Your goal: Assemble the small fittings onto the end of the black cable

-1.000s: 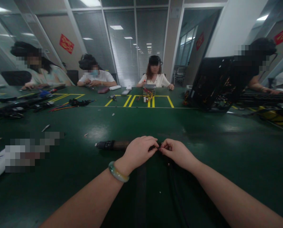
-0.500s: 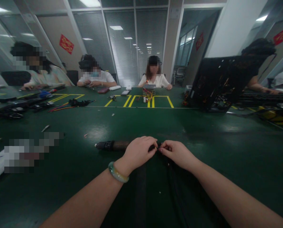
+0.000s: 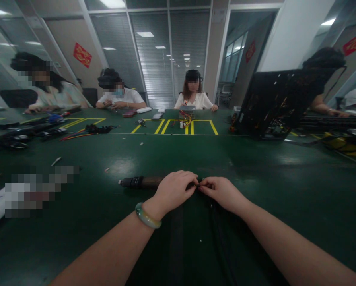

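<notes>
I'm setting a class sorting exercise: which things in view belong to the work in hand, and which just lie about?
Likely work in hand:
tiny indistinct piece pinched by left hand and right hand
dark cylindrical metal-tipped tool
long thin black cable

Apparently lying about:
thin white sliver
black cable bundle with coloured wires

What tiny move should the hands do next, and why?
Maybe hold the left hand steady and let the right hand nudge gently. Their fingertips are close together near the dark tool and black cable, and anything between them is too small to make out, so a careful move seems best.
</notes>
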{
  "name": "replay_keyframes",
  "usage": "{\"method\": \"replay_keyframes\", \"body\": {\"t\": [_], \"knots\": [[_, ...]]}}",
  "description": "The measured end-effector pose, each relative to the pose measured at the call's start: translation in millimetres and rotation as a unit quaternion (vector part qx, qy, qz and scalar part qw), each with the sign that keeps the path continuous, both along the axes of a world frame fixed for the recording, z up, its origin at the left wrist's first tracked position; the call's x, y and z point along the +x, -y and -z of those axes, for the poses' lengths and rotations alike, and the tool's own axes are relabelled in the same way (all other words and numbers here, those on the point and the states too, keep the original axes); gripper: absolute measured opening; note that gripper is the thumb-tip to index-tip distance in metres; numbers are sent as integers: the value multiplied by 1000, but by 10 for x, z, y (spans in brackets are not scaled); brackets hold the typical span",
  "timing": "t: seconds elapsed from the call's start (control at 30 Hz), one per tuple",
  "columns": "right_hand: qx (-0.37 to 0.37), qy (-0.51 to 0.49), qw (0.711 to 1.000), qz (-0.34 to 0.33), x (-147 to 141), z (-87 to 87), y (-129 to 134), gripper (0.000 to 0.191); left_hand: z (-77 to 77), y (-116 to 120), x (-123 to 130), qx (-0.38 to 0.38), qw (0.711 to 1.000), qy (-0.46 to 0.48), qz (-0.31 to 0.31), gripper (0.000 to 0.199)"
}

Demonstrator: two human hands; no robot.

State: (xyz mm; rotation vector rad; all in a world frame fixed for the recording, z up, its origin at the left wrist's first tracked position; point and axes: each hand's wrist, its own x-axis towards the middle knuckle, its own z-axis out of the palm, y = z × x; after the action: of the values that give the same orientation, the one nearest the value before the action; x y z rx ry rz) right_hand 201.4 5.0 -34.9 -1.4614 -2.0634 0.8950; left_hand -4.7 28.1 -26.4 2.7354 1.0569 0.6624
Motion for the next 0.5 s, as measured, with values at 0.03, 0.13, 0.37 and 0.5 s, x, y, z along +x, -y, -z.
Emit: {"method": "replay_keyframes", "body": {"t": [0.03,0.13,0.37,0.5], "knots": [[-2,-7,1000,3,1,8,-5,19,-3,0,2,0,1000,0,1,10],[-7,-29,1000,10,-1,34,-20,18,-8,2,8,3,1000,1,1,10],[-14,-33,999,14,-10,18,-17,18,-20,21,13,8,1000,-4,-2,9],[3,-8,1000,25,-14,14,-8,18,-27,28,13,7,1000,-11,-10,13]]}}
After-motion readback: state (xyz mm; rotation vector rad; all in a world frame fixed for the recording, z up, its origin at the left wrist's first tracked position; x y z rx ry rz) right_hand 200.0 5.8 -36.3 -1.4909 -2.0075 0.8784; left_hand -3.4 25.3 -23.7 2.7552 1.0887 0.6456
